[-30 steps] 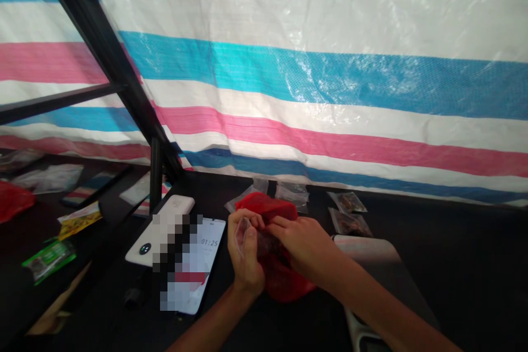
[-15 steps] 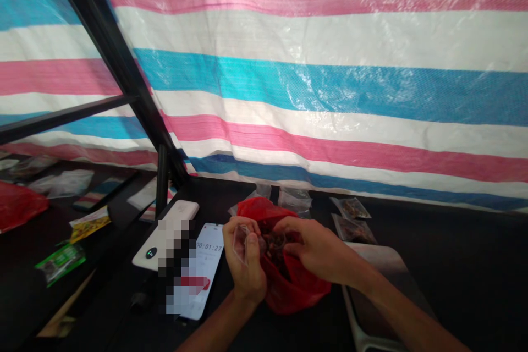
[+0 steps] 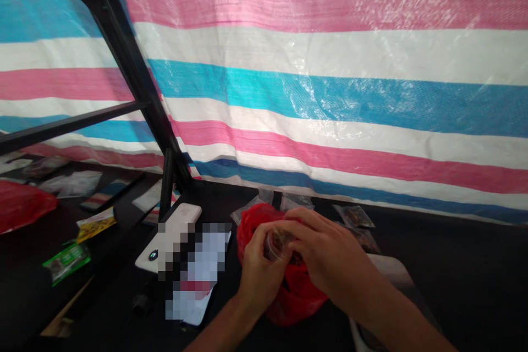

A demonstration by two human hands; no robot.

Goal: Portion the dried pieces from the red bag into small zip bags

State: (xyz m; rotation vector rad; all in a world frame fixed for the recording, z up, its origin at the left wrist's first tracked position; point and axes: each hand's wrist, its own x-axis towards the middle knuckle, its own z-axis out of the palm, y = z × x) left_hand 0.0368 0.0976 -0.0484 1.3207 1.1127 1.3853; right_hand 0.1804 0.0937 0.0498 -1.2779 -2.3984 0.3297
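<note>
A small clear plastic bag (image 3: 275, 246) is held over the open red plastic bag (image 3: 295, 308). My left hand (image 3: 260, 269) has its fingers wrapped round the clear bag's side. My right hand (image 3: 319, 245) is at the mouth of the clear bag, fingers bent and pressed together against it. Brownish pieces show inside the clear bag; whether my right fingers hold any of them is hidden. Darker pieces lie in the red bag under my hands.
Two filled clear packets (image 3: 355, 215) lie behind a silver-edged flat device (image 3: 390, 270) on the right. Several clear bags (image 3: 297, 202) sit at the back. A phone (image 3: 206, 269) and a white power bank (image 3: 181, 220) are on the left, near a black metal frame (image 3: 136, 77). Striped sheeting (image 3: 330, 55) hangs behind.
My right hand has moved up and left from the red bag's contents to the clear bag's mouth. My left hand has shifted right with the clear bag. The camera view has shifted slightly.
</note>
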